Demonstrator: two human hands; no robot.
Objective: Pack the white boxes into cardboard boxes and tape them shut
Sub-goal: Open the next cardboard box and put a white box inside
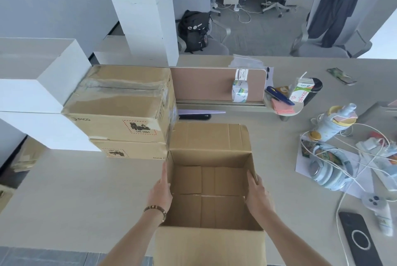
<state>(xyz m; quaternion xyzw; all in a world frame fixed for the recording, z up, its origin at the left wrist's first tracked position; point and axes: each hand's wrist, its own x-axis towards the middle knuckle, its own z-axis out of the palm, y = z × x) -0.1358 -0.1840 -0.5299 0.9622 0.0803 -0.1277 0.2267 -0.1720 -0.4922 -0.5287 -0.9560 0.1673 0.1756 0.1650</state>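
Note:
An open, empty cardboard box (210, 242) stands at the table's near edge with its flaps folded out. My left hand (160, 192) lies flat against its left wall with straight fingers. My right hand (258, 193) presses its right wall the same way. Two taped cardboard boxes (120, 102) are stacked just behind and to the left. Large white boxes (40, 93) are piled at the far left. A roll of clear tape (240, 91) stands against the low divider behind the open box.
The right of the table (86, 190) holds clutter: a light-blue bottle (335, 122), headphones (326, 173), white cables, a controller (378, 212), a black phone (361, 242), a milk carton (300, 91). Office chairs and a backpack stand beyond.

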